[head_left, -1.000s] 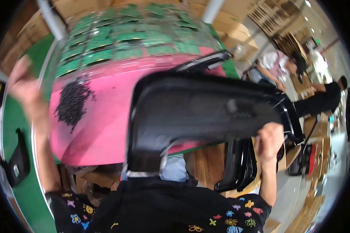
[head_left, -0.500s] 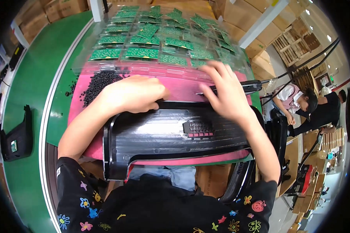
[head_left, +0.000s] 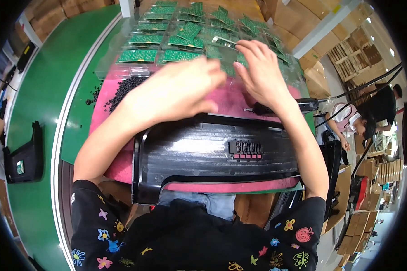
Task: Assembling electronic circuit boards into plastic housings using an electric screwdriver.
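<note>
My left hand point(head_left: 176, 88), blurred by motion, hovers past the far edge of a long black plastic housing point(head_left: 190, 151). Its fingers bend forward and the thumb stands apart; whether it holds anything is unclear. Over the clear plastic tray point(head_left: 117, 72), my right hand point(head_left: 264, 74) reaches with thumb and fingers apart. Its fingertips are at a pale-edged circuit board point(head_left: 224, 41), tipped up among the green circuit boards point(head_left: 138, 55). Beneath the right wrist lies a black powered screwdriver point(head_left: 305, 105). The housing lies hollow side up, with a slotted grid point(head_left: 246, 149) in it.
A pink mat point(head_left: 117, 165) covers the table. Black screws point(head_left: 122, 95) lie heaped on it at the left, some scattered onto the green surface. A cable point(head_left: 348, 92) trails right from the screwdriver. Another black housing point(head_left: 25, 156) stands far left; a person point(head_left: 346, 119) works at the right.
My right hand has moved away from the screwdriver and up over the boards. My left hand has left the housing's edge and moved right and forward. The whole view has shifted slightly.
</note>
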`<state>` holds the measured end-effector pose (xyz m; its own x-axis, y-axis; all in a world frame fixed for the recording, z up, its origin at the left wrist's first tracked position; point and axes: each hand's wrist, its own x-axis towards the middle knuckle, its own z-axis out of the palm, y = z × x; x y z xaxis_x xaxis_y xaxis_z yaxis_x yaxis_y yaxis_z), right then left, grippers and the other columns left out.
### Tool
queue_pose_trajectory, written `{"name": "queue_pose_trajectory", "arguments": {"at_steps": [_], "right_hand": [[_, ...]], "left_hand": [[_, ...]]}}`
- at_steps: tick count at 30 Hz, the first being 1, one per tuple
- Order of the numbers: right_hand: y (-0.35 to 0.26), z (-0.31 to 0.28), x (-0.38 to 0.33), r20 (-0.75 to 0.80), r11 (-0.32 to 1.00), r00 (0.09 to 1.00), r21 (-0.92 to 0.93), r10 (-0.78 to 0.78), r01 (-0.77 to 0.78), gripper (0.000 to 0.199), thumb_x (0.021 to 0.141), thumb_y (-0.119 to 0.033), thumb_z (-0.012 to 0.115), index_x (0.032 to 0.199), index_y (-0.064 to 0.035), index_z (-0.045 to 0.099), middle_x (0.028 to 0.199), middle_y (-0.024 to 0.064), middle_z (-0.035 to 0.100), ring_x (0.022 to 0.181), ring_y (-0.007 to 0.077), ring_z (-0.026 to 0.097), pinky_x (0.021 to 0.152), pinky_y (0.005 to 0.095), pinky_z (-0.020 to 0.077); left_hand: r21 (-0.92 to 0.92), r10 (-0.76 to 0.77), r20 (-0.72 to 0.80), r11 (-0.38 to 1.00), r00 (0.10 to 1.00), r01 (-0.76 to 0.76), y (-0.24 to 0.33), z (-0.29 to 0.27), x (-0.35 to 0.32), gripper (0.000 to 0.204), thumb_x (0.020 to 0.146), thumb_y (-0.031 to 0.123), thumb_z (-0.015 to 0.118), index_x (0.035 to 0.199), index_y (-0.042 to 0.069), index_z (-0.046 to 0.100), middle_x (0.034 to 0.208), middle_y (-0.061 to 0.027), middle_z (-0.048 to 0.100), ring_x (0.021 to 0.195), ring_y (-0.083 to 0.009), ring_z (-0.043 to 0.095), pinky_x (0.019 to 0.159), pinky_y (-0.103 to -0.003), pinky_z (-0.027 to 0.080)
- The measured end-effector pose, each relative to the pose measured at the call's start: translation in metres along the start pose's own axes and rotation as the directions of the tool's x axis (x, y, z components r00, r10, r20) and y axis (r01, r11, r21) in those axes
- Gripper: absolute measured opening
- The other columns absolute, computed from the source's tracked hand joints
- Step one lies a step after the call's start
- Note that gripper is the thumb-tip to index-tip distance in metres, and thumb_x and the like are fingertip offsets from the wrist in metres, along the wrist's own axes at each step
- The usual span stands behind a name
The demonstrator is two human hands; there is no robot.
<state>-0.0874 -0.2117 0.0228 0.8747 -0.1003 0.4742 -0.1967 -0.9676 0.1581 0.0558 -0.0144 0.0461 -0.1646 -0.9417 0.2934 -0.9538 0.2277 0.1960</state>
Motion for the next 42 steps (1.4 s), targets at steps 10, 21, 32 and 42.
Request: {"name": "queue_pose_trajectory", "arguments": {"at_steps": [10,21,32,42], "right_hand": [[-0.035,-0.096,-0.067,-0.087,0.968,0.981,0.169,-0.174,0.187,0.052,0.067,0.006,0.073,0.117,-0.0042,0.063,0.121,0.0092,0.061,0.114,0.0315,0.057,0.098,0.0410,0.0446],[-0.020,-0.097,-0.131,-0.259,0.961,0.962,0.278,0.082,-0.007,0.060,0.059,-0.007,0.087,0.113,0.0041,0.064,0.113,0.0167,0.064,0.102,0.0319,0.063,0.087,0.0388,0.0534],[-0.025,-0.052,-0.172,0.328,0.674,0.897,0.595,0.295,-0.439,0.056,0.063,-0.015,0.085,0.114,-0.0028,0.066,0.125,0.0114,0.059,0.115,0.0297,0.056,0.100,0.0397,0.0435],[-0.029,-0.049,-0.172,0.366,0.693,0.886,0.559,0.286,-0.455,0.057,0.065,-0.016,0.085,0.115,-0.0015,0.065,0.126,0.0129,0.055,0.121,0.0329,0.049,0.104,0.0415,0.0397]], "left_hand": [[-0.392,-0.026,-0.156,0.919,0.987,-0.038,0.028,0.003,0.011,0.033,0.091,-0.004,0.056,0.123,-0.001,0.059,0.097,-0.0163,0.068,0.080,-0.0302,0.068,0.075,-0.035,0.055],[-0.766,-0.193,0.051,0.623,0.980,0.162,0.060,0.020,0.015,0.044,0.085,0.002,0.070,0.128,0.001,0.059,0.103,-0.0086,0.068,0.076,-0.0115,0.067,0.065,-0.023,0.054],[-0.404,-0.010,0.200,0.910,0.980,0.092,0.056,0.063,0.006,0.051,0.070,0.020,0.083,0.112,0.001,0.060,0.095,-0.0114,0.060,0.074,-0.0278,0.064,0.066,-0.038,0.052],[-0.322,-0.039,0.317,0.935,0.948,0.146,0.057,0.067,0.006,0.052,0.067,0.018,0.084,0.110,0.002,0.059,0.105,-0.0093,0.059,0.081,-0.0318,0.065,0.066,-0.040,0.052]]}}
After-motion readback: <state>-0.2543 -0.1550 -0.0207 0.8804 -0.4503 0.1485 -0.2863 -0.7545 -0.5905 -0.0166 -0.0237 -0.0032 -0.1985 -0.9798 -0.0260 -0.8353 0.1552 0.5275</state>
